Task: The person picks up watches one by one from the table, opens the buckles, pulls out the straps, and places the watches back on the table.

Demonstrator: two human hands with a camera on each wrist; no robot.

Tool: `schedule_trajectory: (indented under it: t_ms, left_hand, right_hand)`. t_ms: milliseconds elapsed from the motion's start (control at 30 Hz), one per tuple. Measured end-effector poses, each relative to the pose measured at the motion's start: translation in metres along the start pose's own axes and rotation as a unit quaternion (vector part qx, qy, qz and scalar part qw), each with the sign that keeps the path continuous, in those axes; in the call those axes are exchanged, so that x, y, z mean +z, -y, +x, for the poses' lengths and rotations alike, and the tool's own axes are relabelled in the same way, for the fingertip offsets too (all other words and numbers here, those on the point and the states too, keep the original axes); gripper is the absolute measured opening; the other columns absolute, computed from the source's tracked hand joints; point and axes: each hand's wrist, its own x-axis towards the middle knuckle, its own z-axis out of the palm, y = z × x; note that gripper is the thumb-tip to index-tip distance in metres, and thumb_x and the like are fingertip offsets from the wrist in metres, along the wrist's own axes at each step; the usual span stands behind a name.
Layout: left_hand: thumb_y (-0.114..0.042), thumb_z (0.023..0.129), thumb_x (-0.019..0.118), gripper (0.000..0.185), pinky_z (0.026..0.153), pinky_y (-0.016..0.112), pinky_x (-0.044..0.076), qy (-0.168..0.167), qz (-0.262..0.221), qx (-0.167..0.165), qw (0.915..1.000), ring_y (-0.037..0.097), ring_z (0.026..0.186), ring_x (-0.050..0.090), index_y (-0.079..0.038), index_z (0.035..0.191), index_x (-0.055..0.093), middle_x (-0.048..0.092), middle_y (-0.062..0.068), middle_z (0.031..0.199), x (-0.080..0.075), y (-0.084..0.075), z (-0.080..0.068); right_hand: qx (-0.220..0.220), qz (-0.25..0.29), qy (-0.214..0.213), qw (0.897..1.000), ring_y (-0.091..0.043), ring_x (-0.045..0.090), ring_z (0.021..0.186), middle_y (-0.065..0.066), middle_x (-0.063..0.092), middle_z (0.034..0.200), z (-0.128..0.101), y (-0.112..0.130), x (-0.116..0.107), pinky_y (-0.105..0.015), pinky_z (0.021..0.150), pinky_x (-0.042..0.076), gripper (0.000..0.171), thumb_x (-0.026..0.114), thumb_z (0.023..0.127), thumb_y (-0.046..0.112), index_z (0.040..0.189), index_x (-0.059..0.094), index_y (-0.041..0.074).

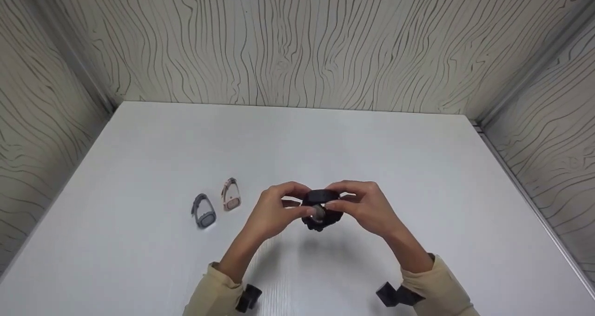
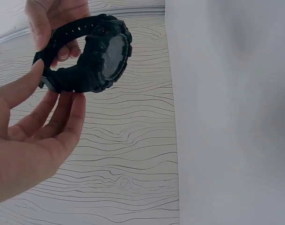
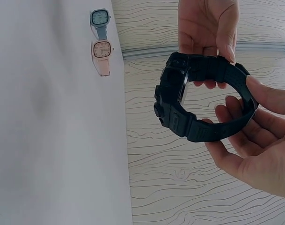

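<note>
Both hands hold a chunky black digital wristwatch above the white table. Its strap forms a closed loop, and the case with its round display faces away from the wrists in the left wrist view. My left hand grips the strap from the left with thumb and fingers. From the other side my right hand pinches the strap, thumb on the buckle end. Left of the hands lie a grey-blue watch and a pink watch, each with its strap looped.
The white table runs back to a wood-grain patterned wall. Similar panels stand at the left and right, with metal edging along the right side. Black wrist mounts sit at both sleeves.
</note>
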Motion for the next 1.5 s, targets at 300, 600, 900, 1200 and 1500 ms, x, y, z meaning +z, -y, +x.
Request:
schedule_trajectory:
  t_ms: [300,600,900,1200,1500]
  left_hand:
    - [-0.006,0.076,0.073,0.024,0.082,0.027,0.049,-0.015,0.03,0.011,0.9994,0.019,0.09,0.061,-0.003,0.098,0.065,0.063,0.004,0.093,-0.001,-0.006,0.002]
    - [-0.004,0.076,0.073,0.024,0.083,0.032,0.049,-0.026,0.043,-0.002,0.9987,0.021,0.09,0.061,-0.003,0.098,0.065,0.063,0.004,0.092,-0.002,-0.008,0.001]
    - [-0.012,0.076,0.074,0.023,0.078,0.032,0.05,-0.013,0.068,0.0,0.9976,0.017,0.086,0.059,-0.004,0.097,0.065,0.061,0.003,0.09,0.003,-0.005,0.003]
    - [-0.012,0.074,0.076,0.024,0.069,0.023,0.052,-0.018,0.019,-0.022,0.9994,0.018,0.079,0.064,-0.002,0.094,0.066,0.063,0.006,0.087,0.003,-0.003,0.001]
    - [-0.011,0.073,0.076,0.024,0.07,0.021,0.051,-0.019,0.025,-0.01,0.9994,0.017,0.081,0.063,-0.001,0.093,0.067,0.064,0.005,0.085,0.004,-0.002,-0.001]
  right_hand:
    - [-0.032,-0.024,0.02,0.999,-0.019,0.058,0.089,-0.007,0.063,0.095,0.002,0.002,-0.003,-0.034,0.082,0.05,0.022,0.069,0.081,0.009,0.102,0.066,0.003]
    - [-0.043,-0.064,0.015,0.997,-0.018,0.057,0.088,-0.005,0.058,0.091,0.004,0.003,-0.004,-0.036,0.079,0.05,0.02,0.072,0.077,0.008,0.097,0.069,0.005]
    - [-0.043,-0.025,-0.007,0.999,-0.02,0.059,0.086,-0.008,0.059,0.09,0.004,0.003,-0.004,-0.035,0.078,0.051,0.02,0.072,0.077,0.004,0.097,0.069,0.003]
    - [-0.016,0.056,0.015,0.998,-0.027,0.057,0.091,-0.02,0.057,0.096,0.003,0.001,-0.013,-0.037,0.083,0.049,0.021,0.07,0.077,-0.001,0.098,0.066,-0.002]
    - [-0.044,0.081,0.048,0.995,-0.023,0.055,0.091,-0.015,0.058,0.1,0.0,-0.005,-0.019,-0.038,0.084,0.048,0.026,0.066,0.08,-0.003,0.105,0.062,-0.006]
